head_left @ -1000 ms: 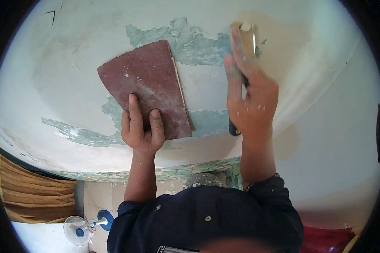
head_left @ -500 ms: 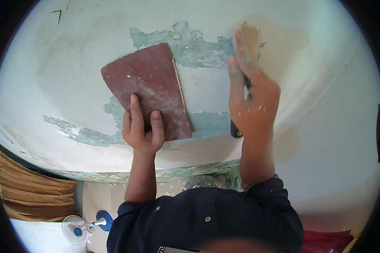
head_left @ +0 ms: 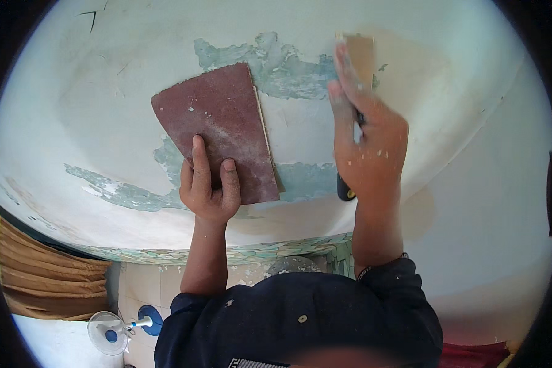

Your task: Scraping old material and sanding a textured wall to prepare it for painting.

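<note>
My left hand [head_left: 208, 193] grips a folded sheet of reddish-brown sandpaper [head_left: 218, 110], dusted with pale powder. Two of its digits lie over the front face; the others are partly hidden. The sheet stands before a wall [head_left: 300, 126] with peeled grey-green patches [head_left: 294, 70]; whether it touches the wall I cannot tell. In my right hand [head_left: 374, 144] is a scraper with a wide tan blade [head_left: 359, 58] and a dark handle [head_left: 345, 187]. Its fingers stretch along the blade, which lies at or close to the wall, right of the upper patch.
Below the wall runs a band of greenish stone-pattern tiles [head_left: 276, 246]. A brown curtain [head_left: 52, 270] hangs at the lower left, above a white and blue fan [head_left: 111, 334]. Pale flakes are scattered on the tiled floor [head_left: 140, 282]. Red cloth [head_left: 472, 356] shows at the lower right.
The scraper in my right hand has shifted slightly left against the wall. My left hand and the sandpaper have hardly moved. The whole view has turned a little.
</note>
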A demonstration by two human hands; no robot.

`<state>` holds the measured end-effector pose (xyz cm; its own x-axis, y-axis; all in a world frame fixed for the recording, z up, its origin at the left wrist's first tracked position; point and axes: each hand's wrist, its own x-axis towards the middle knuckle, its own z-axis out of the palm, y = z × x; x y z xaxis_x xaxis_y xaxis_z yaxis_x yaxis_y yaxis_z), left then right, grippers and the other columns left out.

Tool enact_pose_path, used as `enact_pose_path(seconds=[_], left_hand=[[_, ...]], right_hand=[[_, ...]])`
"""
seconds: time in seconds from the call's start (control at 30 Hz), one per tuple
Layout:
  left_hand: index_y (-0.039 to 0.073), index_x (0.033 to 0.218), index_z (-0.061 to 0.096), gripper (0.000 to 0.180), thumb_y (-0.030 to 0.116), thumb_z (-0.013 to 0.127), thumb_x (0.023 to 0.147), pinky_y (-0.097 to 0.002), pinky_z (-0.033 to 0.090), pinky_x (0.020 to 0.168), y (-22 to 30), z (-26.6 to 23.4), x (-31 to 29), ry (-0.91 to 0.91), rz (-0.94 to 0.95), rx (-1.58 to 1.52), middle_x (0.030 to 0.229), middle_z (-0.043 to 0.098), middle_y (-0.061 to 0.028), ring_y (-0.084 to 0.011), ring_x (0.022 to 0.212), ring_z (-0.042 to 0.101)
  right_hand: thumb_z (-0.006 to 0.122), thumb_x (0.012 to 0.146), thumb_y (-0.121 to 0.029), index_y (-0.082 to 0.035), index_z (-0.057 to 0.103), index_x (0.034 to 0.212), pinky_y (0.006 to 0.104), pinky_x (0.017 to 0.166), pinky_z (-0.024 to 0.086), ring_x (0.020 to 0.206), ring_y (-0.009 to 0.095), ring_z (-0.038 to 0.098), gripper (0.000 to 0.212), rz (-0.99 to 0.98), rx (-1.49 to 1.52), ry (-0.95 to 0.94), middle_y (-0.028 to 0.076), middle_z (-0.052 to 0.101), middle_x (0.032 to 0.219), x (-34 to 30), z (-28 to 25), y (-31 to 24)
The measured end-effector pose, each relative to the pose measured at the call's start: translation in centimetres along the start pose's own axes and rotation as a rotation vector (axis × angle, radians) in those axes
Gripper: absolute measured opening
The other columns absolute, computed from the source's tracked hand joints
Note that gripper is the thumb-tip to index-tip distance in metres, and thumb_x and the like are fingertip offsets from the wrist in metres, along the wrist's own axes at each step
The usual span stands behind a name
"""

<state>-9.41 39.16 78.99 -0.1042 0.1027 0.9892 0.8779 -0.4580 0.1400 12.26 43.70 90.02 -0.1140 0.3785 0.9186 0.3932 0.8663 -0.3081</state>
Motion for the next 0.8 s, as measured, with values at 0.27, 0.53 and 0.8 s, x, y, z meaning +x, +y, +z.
enact_pose_path(seconds=[0.27, 0.53, 0.8], left_hand=[[-0.012, 0.134, 0.054, 0.054, 0.010, 0.070, 0.087, -0.0277, 0.045, 0.057, 0.1, -0.4, 0.0, -0.012, -0.012, 0.058, 0.090, 0.063, -0.0159, -0.0208, 0.069, 0.056], [-0.012, 0.134, 0.054, 0.053, 0.011, 0.069, 0.088, -0.0269, 0.043, 0.056, 0.0, -0.3, 0.0, 0.006, -0.006, 0.025, 0.086, 0.062, -0.0152, -0.0199, 0.066, 0.053], [-0.012, 0.134, 0.054, 0.054, 0.010, 0.070, 0.087, -0.0275, 0.043, 0.055, -0.2, -0.5, -0.2, -0.020, -0.016, 0.050, 0.085, 0.062, -0.0151, -0.0212, 0.066, 0.054]], right_hand=[[0.060, 0.096, 0.000, -0.008, 0.062, 0.134, 0.0181, 0.066, 0.046, 0.075, 0.001, 0.051, 0.039, 0.124, 0.066, -0.060, 0.014, 0.068, 0.125, -3.7, 0.6, -0.1], [0.060, 0.095, 0.001, -0.008, 0.061, 0.135, 0.0192, 0.057, 0.042, 0.066, 0.003, 0.043, 0.041, 0.083, 0.076, -0.037, 0.017, 0.072, 0.111, -0.9, 1.6, -0.9], [0.061, 0.094, 0.002, -0.008, 0.062, 0.134, 0.0196, 0.057, 0.043, 0.067, 0.004, 0.048, 0.041, 0.085, 0.110, -0.079, 0.015, 0.071, 0.117, -4.5, 2.0, 0.1]])
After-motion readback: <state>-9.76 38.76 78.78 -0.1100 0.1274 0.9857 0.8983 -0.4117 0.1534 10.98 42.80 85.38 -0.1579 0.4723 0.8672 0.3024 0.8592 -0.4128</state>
